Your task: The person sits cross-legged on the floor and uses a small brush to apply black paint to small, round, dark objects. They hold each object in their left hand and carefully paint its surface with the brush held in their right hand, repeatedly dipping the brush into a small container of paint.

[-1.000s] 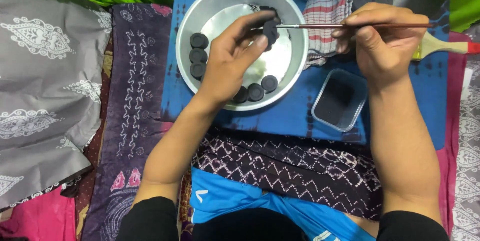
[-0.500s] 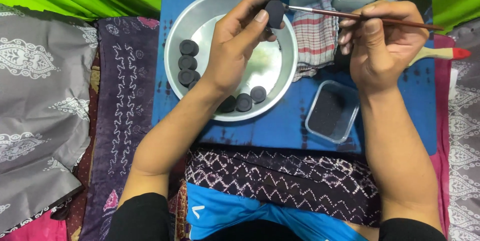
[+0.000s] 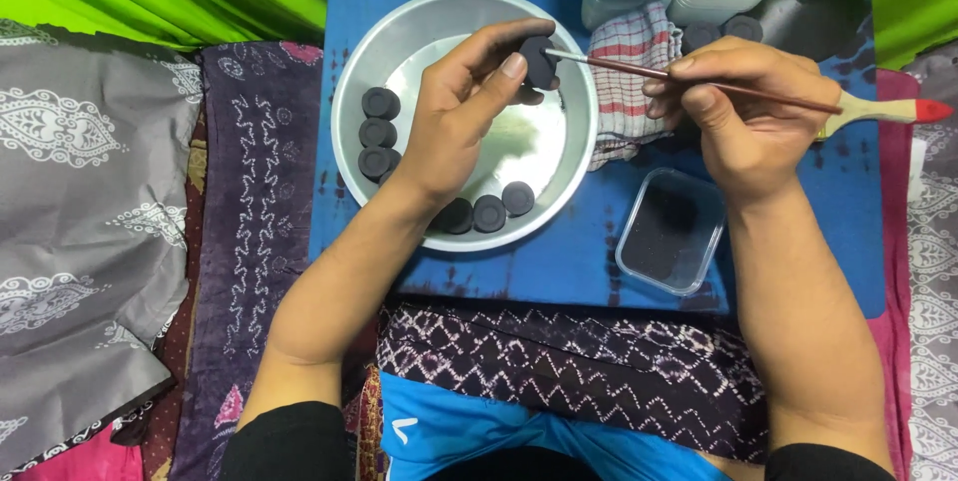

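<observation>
Grey patterned cloth (image 3: pixel 90 192) far left, purple patterned cloth (image 3: pixel 254 172) beside it. Round silver metal bowl (image 3: pixel 399 42) on blue counter (image 3: pixel 559 261), small black round discs (image 3: pixel 379 132) along its left and bottom inner wall. Left hand (image 3: pixel 464 117) over bowl, grip clamped on one black disc (image 3: pixel 539 57). Thin brown-handled brush (image 3: pixel 699 82) tip touches that disc; right hand (image 3: pixel 743 107) grip clamped on brush. Striped rag (image 3: pixel 624 92) behind. Clear plastic tub of black powder (image 3: pixel 669 232) below right hand.

A single head-worn camera is looking steeply down, close over the person's forearms, onto the blue table (image 3: pixel 559 271) and metal bowl (image 3: pixel 399 42).
</observation>
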